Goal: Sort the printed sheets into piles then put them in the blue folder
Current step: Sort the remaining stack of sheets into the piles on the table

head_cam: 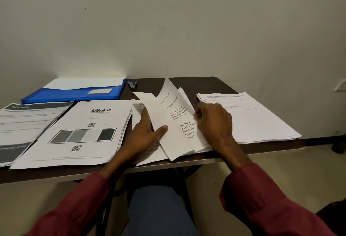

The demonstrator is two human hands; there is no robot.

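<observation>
Both hands' grip (179,123) lifts sheets (176,123).

Left hand (148,134) flat, thumb out; right hand (213,119) knuckles up, fingers curled

Folder (74,93) lies behind blinkit pile (78,133); text pile (258,118) sits right.

One dark brown rectangular desk (215,84) carries four groups of white printed paper sheets: one pile headed "Kitchen" (24,123), one pile headed "blinkit" (80,133), one loose bunch in the middle (174,123), and one pile of small-print pages (258,118). There is one blue plastic folder (74,93) and one small blue stapler (132,84). Two hands are in view, left (144,134) and right (215,121).
</observation>
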